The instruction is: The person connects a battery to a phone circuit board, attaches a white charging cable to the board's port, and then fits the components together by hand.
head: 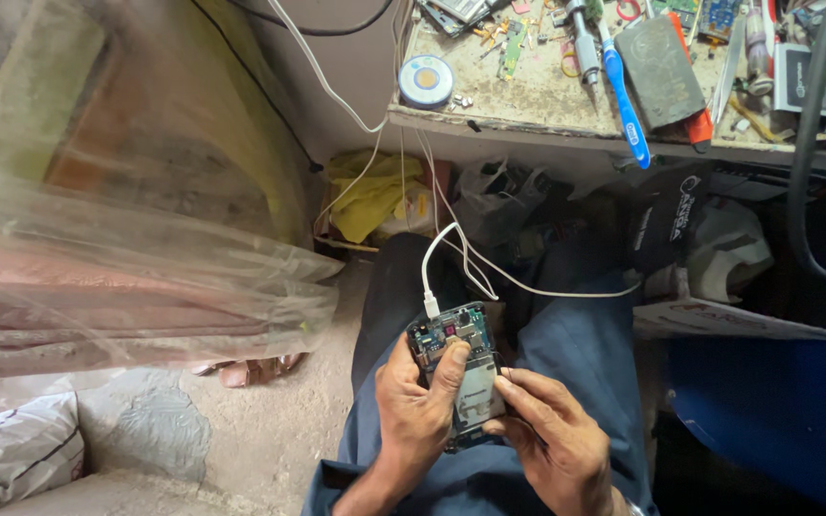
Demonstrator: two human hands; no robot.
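Lap-level opened phone (459, 368) between fingers (451, 368)

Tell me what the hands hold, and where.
An opened phone: left hand wraps its left edge, thumb on the board; right hand pinches its right edge.

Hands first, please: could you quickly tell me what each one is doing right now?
Left hand: closed around the opened phone, thumb on its circuit board.
Right hand: fingertips touching the phone's right edge; a firm grip cannot be told.

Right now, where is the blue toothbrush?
In the head view, the blue toothbrush lies upper right on the cluttered workbench, its end overhanging the front edge, beside a dark grey block.
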